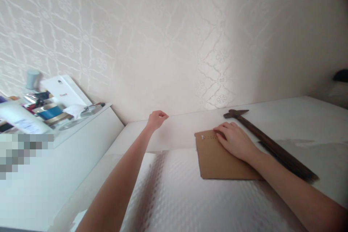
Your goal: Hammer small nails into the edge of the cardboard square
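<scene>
My left hand [158, 119] is raised near the wall, thumb and fingertips pinched together. Whatever lies between them, if anything, is too small to make out. A flat piece of brown cardboard [217, 163] rests on bubble wrap, with a row of small dark marks and a little whitish spot close to its far edge. Over that far edge my right hand [232, 139] bends its fingers, gripping the cardboard with the thumb on its face. Just right of this hand lies a hammer [263, 136] with a dark head and a long wooden handle, its head toward the wall.
Bubble wrap [179, 192] covers the near part of the white surface [288, 116]. At left, a white cabinet [89, 156] carries a white box [66, 90], a blue roll of tape [50, 111], a pale cup [32, 78] and other clutter. A patterned wall [163, 43] rises behind.
</scene>
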A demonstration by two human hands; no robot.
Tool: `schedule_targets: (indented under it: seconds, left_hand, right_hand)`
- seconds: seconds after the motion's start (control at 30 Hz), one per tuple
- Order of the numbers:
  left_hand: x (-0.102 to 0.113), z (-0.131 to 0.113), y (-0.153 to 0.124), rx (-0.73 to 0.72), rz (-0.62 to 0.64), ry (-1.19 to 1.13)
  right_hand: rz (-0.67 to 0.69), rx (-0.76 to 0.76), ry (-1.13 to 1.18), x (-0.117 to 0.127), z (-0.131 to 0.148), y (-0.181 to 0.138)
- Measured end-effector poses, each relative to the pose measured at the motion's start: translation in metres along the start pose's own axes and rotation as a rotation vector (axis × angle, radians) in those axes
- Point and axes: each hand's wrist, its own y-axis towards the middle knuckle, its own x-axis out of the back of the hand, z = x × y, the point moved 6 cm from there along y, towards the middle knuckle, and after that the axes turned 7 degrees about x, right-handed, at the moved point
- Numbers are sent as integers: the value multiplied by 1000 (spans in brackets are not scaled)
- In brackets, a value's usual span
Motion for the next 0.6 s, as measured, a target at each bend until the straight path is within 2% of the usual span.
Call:
schedule_targets:
  seconds: [0.13, 0.23, 0.3, 0.4, 0.6]
  left_hand:
    - [-30, -62, -43, -175, 122, -242]
    - [-50, -99, -77, -209, 164, -411]
    - [-59, -114, -94, -219, 155, -455]
    - [-64, -121, -108, -239, 135, -404]
    - [-64, -102, -109, -227, 178, -270]
  right_hand:
    - [22, -16, 25, 2, 0, 1]
    - [40, -11, 51, 3, -2, 1]
    - [44, 0, 71, 3, -4, 0]
    - [35, 0, 95, 5, -8, 0]
    - [25, -7, 82, 10, -14, -1]
